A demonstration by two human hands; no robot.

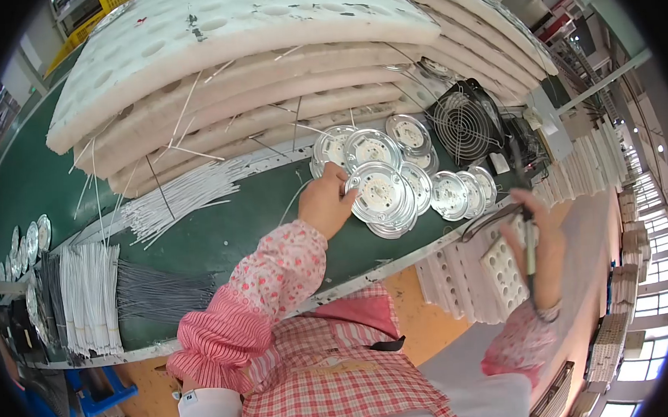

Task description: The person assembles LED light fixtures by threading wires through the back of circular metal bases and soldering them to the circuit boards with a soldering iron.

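My left hand (pixel 327 201) pinches the left edge of a round silver lamp plate (pixel 380 191) with a pale circuit board in its middle. That plate lies on top of several similar ones, with more silver plates (pixel 407 133) behind it and others (pixel 450 194) to its right. A thin wire runs near my left wrist. Off to the right, away from the plates, my right hand (pixel 538 238) is blurred but closed around a soldering iron (pixel 530 251) with a pale green handle, held upright. A dark cord hangs at its lower end.
Foam slabs with round hollows (pixel 247 30) are stacked behind the green bench (pixel 271 183). Bundles of white wires (pixel 91 296) and grey wires (pixel 163 286) lie at left. A black fan (pixel 463 124) stands behind the plates. More perforated foam (pixel 502 271) leans below the bench edge.
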